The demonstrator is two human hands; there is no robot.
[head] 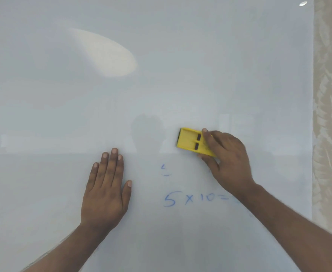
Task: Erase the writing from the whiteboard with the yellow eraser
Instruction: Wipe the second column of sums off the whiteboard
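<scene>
The whiteboard (122, 105) fills nearly the whole view. My right hand (227, 160) holds the yellow eraser (190, 141) flat against the board, right of centre; its right end is under my fingers. Below the eraser, blue writing (190, 199) reads "5 x 10 =", and its right end is hidden by my right forearm. Two small blue marks (165, 170) sit between the eraser and that line. My left hand (107, 191) lies flat on the board to the left of the writing, fingers together, holding nothing.
The board's right edge (312, 114) runs down the frame, with a beige patterned wall (329, 114) beyond it. A bright oval light reflection (108, 54) lies on the upper left of the board.
</scene>
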